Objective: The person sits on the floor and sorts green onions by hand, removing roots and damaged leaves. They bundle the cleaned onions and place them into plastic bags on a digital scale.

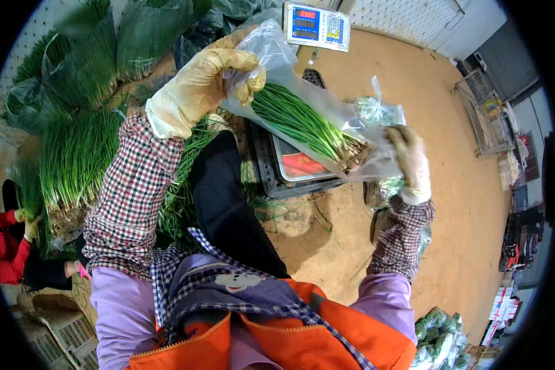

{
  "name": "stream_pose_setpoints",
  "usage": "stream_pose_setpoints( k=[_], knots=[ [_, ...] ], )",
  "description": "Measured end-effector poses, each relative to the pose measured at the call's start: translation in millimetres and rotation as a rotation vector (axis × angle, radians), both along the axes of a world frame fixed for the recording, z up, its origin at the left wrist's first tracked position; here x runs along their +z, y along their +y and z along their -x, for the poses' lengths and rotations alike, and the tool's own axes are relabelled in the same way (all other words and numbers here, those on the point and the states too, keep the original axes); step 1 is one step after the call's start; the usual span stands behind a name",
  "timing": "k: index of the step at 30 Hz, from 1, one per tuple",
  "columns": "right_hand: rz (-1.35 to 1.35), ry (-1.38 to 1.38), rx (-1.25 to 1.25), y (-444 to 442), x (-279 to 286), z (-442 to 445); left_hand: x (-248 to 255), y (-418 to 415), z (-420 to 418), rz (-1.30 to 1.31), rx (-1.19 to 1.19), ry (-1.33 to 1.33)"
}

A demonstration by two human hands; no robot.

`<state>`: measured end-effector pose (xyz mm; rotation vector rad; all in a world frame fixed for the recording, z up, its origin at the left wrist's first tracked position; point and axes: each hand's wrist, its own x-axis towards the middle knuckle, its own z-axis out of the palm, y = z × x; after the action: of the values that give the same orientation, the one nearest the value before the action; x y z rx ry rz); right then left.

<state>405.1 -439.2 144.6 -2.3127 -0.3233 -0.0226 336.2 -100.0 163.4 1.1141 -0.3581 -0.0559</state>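
Note:
A clear plastic bag is stretched between my gloved hands, tilted down to the right. Inside it lies a bundle of green chives or thin scallions, its pale roots at the lower right end. My left hand grips the gathered upper end of the bag. At the root end, my right hand holds the other end of the plastic, slightly blurred. Beneath the bag is a weighing scale with a metal pan on a black plastic crate. The scale's lit display stands above.
Loose greens lie by my leg, and a large rooted bundle stands at left. Filled bags sit beyond my right hand; more bags lie at lower right. A co-worker in red sleeves handles greens at far left.

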Motion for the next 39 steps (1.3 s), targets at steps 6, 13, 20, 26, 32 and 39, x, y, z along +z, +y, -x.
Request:
stream_pose_setpoints(
  k=[6, 13, 20, 26, 32, 39],
  knots=[
    [0.820, -0.279, 0.492, 91, -141, -44, -7, 7, 21, -0.003, 0.042, 0.013],
    [0.616, -0.102, 0.541, 39, -164, -104, -52, 17, 88, -0.544, 0.462, -0.159],
    [-0.008, -0.391, 1.191, 188, 29, 114, -235, 174, 219, -1.399, 1.187, 1.174],
    [0.115, -0.185, 1.367, 354, -21, 169, -177, 291, 308, -1.316, 2.473, 1.052],
    [0.111, 0.135, 1.650, 409, -85, 194, -160, 366, 351, -1.246, 1.417, 1.607],
    [0.108, -0.020, 1.643, 415, -100, 194, -133, 375, 334, -1.174, 1.152, 1.621]
  ],
)
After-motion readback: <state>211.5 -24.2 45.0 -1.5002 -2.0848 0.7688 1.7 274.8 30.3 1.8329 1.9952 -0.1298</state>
